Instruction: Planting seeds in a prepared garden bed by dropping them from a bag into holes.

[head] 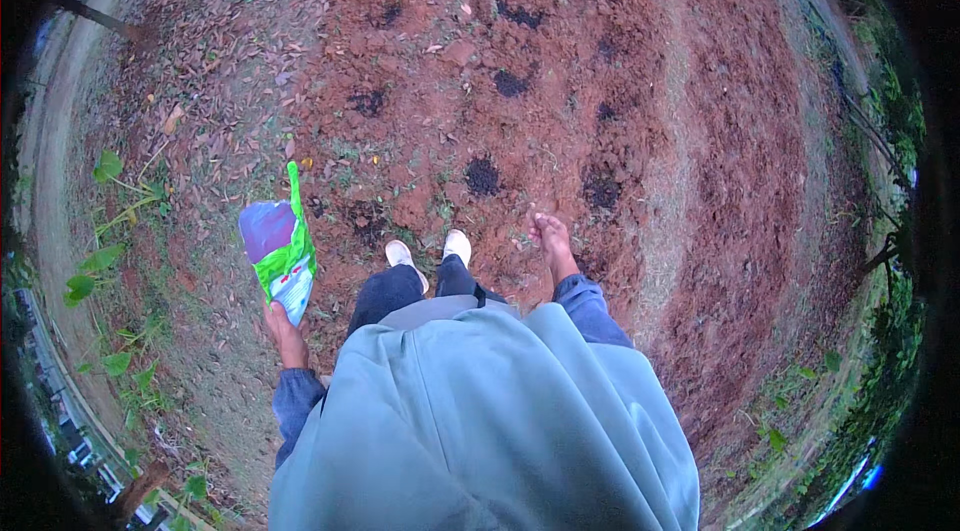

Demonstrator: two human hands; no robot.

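Note:
My left hand (285, 336) grips the lower end of a printed plastic packet (285, 253), bright green and white with a purple panel. The packet stands up from the hand, and a narrow green strip sticks out at its top. It bears writing and small red marks; its contents are hidden. Over the red soil (427, 178), my right hand (553, 237) is held out with its fingers curled in. Blur hides whether anything small is between those fingertips. A dark patch of loose black material (482, 177) lies on the soil ahead of my shoes, left of the right hand.
Several more dark patches, such as this one (511, 83), dot the soil bed. Dry leaves (225, 28) cover ground at the left, near a thin tree trunk (101, 17) and a leafy vine (101, 259). A pale strip (671, 156) runs along the bed's right side.

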